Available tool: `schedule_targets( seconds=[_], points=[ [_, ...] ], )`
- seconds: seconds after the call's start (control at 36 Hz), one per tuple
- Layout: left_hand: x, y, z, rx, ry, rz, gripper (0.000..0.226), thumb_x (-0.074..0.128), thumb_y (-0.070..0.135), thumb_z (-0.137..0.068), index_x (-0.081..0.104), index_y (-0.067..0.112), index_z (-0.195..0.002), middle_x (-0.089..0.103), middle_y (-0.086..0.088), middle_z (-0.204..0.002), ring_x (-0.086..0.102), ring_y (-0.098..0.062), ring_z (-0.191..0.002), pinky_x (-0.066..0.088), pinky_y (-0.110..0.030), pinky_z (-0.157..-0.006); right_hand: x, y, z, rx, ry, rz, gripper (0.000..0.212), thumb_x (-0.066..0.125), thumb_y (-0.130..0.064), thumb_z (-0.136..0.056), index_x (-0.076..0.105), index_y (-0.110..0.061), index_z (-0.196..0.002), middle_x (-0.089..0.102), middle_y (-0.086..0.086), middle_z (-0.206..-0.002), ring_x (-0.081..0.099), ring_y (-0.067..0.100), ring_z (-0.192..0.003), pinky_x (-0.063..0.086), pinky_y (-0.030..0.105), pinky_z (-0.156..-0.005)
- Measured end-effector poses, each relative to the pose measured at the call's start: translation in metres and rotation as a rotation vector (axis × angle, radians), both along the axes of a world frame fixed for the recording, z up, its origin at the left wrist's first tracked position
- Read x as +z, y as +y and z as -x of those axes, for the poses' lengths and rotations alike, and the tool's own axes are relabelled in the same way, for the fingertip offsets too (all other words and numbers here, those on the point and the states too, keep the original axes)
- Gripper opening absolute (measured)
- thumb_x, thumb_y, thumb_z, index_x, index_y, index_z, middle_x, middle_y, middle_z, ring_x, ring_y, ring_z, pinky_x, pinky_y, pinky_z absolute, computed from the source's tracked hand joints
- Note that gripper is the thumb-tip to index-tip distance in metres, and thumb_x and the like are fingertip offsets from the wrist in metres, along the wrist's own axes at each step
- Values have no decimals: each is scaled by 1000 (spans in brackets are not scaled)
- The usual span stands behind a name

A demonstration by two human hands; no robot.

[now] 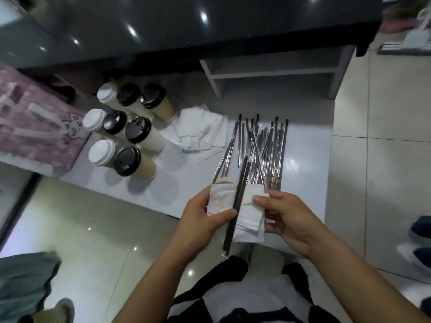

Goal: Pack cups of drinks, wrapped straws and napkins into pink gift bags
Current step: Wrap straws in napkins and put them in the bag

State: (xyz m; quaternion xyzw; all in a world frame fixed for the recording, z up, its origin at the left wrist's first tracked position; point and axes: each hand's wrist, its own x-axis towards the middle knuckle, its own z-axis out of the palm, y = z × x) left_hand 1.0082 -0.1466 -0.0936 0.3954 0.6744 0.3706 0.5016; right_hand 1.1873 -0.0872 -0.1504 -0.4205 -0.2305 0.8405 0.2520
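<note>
1. Far left, a pink gift bag (35,127) lies on its side with pale handles. Its face bears a line-drawn cat face (75,127); I cannot tell whether any lettering goes with it.
2. Just beside it stand eight tall tan paper cups (144,136) in a tight cluster, three with white lids and five with black.
3. Next, a loose heap of white napkins (203,134) touches the nearest cups.
4. The left hand (205,220) curls around a folded napkin (247,220). Its thumb pins a black straw (235,206) in clear wrapping across the paper.
5. That napkin is white and creased, and is held in the air over the near edge of the table.
6. The right hand (286,220) pinches the napkin's right edge, thumb on top and fingers behind.
7. Beyond the hands, a pile of wrapped straws (263,150) lies fanned out, dark and glinting.
8. All of this sits on a low glossy white table (305,164), under a dark polished counter (186,24).
9. To the right is pale tiled floor (384,159), with a mop head (405,43) at the top corner.
</note>
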Motion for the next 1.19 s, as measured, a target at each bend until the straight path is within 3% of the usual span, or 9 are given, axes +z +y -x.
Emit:
schedule_targets(
  seconds=[0.08, 0.25, 0.36, 0.56, 0.69, 0.83, 0.92, 1.0, 1.19],
  points=[
    [-1, -16, 12, 53, 80, -4, 42, 76, -4, -82, 72, 25, -112, 76, 4, -103, 72, -11, -92, 56, -21, -75, -1, -10, 19, -37, -40, -50, 14, 77, -9, -76, 77, -8, -90, 76, 16, -92, 74, 26, -77, 61, 39, -63],
    [-3, -47, 52, 166, 154, -86, 29, 73, -2, -84, 72, 15, -108, 77, 0, -96, 72, -18, -89, 60, -38, -81, 23, -42, 81, -56, -109, -219, 12, 74, -12, -84, 77, -15, -96, 77, 8, -91, 75, 20, -80, 57, 29, -57],
    [-7, -70, 97, 219, 131, -182, 30, 72, -1, -85, 74, 23, -104, 75, 2, -94, 71, -12, -87, 58, -28, -75, 37, -70, 137, -10, -142, -299, 18, 70, -15, -90, 75, -23, -104, 77, 0, -97, 75, 15, -87, 59, 32, -64],
    [-19, -134, 218, 339, 59, -228, 30, 76, 8, -85, 73, 34, -100, 76, 6, -91, 72, -13, -83, 61, -34, -73, 33, -130, 258, 100, -237, -285, 22, 70, -15, -88, 72, -23, -109, 76, 6, -101, 75, 25, -87, 60, 38, -64],
    [-27, -183, 299, 412, -88, -258, 30, 75, 2, -86, 73, 28, -101, 77, 2, -95, 74, -21, -86, 62, -35, -75, 27, -167, 337, 193, -189, -133, 28, 70, -14, -83, 73, -9, -111, 73, 18, -110, 69, 41, -103, 51, 59, -95],
    [-33, -217, 358, 474, -66, -244, 22, 78, 14, -85, 73, 30, -100, 77, 6, -94, 73, -15, -84, 62, -34, -73, 35, -184, 397, 250, -274, -307, 18, 63, -9, -92, 79, -18, -95, 76, 14, -99, 74, 35, -88, 60, 51, -77],
    [-33, -224, 386, 461, 3, -248, 19, 76, 21, -86, 73, 29, -102, 75, 4, -94, 72, -15, -86, 61, -39, -77, 43, -188, 434, 252, -286, -368, 19, 62, -12, -94, 79, -20, -95, 77, 12, -96, 75, 29, -85, 60, 38, -66],
    [-31, -225, 415, 422, 92, -269, 29, 74, 17, -89, 69, 40, -106, 71, 7, -101, 67, -5, -92, 56, -28, -81, 51, -186, 472, 239, -289, -398, 22, 60, -11, -95, 80, -19, -92, 77, 11, -92, 75, 25, -78, 57, 29, -59],
    [-19, -202, 493, 385, 407, -298, 49, 63, 7, -91, 63, 29, -135, 53, 14, -102, 58, -4, -85, 52, -21, -76, 68, -167, 567, 293, -158, -425, 20, 58, -19, -97, 76, -14, -105, 75, 16, -102, 73, 33, -95, 61, 39, -75]
  ],
)
